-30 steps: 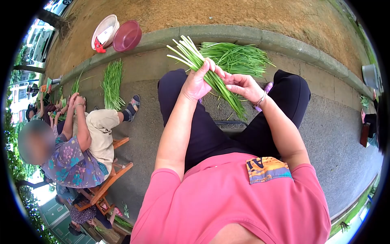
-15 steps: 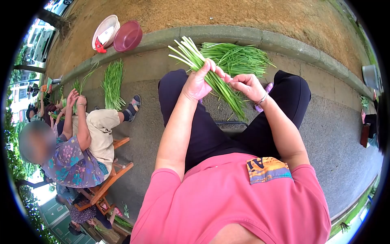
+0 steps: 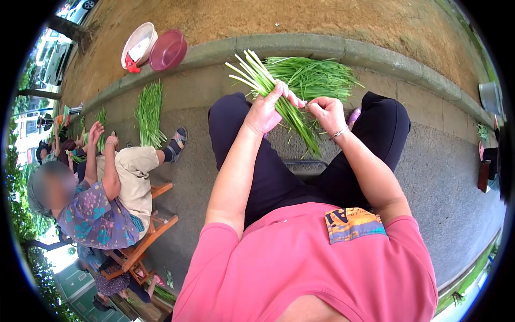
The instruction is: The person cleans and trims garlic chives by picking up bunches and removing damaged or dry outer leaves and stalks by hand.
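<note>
My left hand (image 3: 264, 114) is wrapped round a bunch of long green stalks with pale cut ends, which look like chives (image 3: 256, 73). The pale ends point up and left, and the green tips hang down to the right between my knees. My right hand (image 3: 327, 114), with a bracelet at its wrist, is pinched beside the bunch, close to the left fingertips. What lies between its fingers is too small to make out. Just beyond my hands a loose pile of the same greens (image 3: 316, 77) lies on the pavement.
A stone curb (image 3: 370, 53) runs across beyond the pile. A white basin (image 3: 140, 45) and a dark red basin (image 3: 168, 51) stand at the back left. Another heap of greens (image 3: 150, 114) lies near a seated person (image 3: 99, 214) on a wooden chair (image 3: 153, 236).
My right hand has shifted slightly up and left, still pinched by the bunch. The left hand and its bunch have moved a little to the right. The seated person's hands have lowered slightly.
</note>
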A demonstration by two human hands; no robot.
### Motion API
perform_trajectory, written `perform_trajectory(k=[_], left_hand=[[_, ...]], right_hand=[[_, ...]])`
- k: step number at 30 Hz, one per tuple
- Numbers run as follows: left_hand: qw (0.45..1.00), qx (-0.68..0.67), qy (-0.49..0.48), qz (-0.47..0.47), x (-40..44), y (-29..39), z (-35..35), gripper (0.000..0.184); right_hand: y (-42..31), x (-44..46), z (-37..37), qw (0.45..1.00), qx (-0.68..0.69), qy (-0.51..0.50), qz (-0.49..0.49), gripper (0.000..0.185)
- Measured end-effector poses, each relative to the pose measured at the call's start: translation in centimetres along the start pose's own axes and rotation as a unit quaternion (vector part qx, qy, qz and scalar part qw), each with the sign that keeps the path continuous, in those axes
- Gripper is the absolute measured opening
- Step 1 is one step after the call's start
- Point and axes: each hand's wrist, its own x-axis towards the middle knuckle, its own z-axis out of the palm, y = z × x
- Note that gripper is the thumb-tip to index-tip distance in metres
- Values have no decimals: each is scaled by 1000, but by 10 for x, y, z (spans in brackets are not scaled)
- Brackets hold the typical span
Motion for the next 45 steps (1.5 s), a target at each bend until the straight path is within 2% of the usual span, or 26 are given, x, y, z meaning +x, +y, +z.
perform_trajectory(k=[4,12,19,22,23,25,26,27,29,32,34,35,37,38,40,45], left_hand=[[1000,15,3,4,1,-3,0,26],[999,30,11,2,1,-3,2,29],[999,48,16,1,1,-8,4,27],[999,49,11,7,0,-5,3,27],[999,42,4,20,0,-2,3,27],[998,38,29,48,0,4,-1,27],[996,24,50,63,2,7,-4,28],[994,11,73,79,5,11,-5,28],[985,-5,141,97,6,21,-9,26],[972,-61,175,145,9,33,-23,25],[958,-112,206,163,9,40,-29,25],[948,-144,227,170,9,43,-32,25],[942,-153,235,182,7,46,-41,25],[936,-178,236,189,6,47,-45,26],[923,-228,241,197,5,45,-53,27],[911,-262,251,198,3,39,-55,28]], right_hand=[[-3,0,0,999,-28,28,2,16],[10,2,0,995,72,69,12,15],[15,7,-1,991,86,103,12,14],[9,12,-11,978,130,140,85,14],[18,19,-16,974,155,147,82,13],[6,21,-27,967,225,115,30,12],[-1,20,-33,965,257,51,9,12],[-7,19,-37,965,256,48,8,12],[-19,12,-42,951,267,-158,-2,13],[-28,2,-45,910,209,-359,16,19],[-25,-3,-35,866,204,-456,27,24],[-18,-4,-31,865,143,-482,-1,24],[-4,-3,-19,873,52,-450,-180,20],[2,-1,-17,873,52,-451,-180,20],[5,2,-14,904,-45,-386,-178,14],[4,-1,-10,944,-43,-312,-101,12]])
